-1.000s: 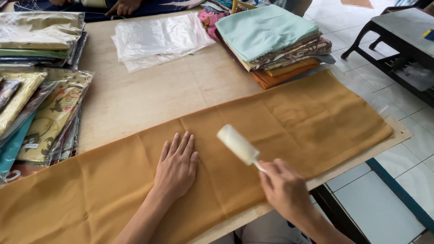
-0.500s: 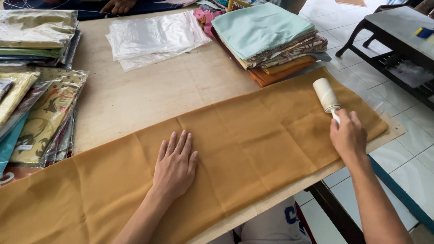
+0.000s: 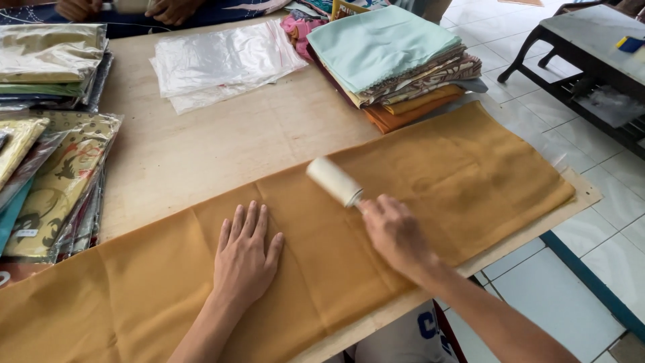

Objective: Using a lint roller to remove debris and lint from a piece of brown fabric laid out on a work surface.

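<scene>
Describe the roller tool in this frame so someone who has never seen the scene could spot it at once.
Start at the long mustard-brown cloth spread across the wooden table. Near its middle, the right hand grips a short handle ending in a cream-white lint roller resting on the cloth, beside the flat left hand. It is the only cylinder here; everything around it is flat, folded fabric or plastic bags.

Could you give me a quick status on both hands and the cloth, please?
Left hand flat on the mustard cloth, fingers spread. Right hand grips the lint roller, roller head on the cloth. Fabric stack touches the far edge.
</scene>
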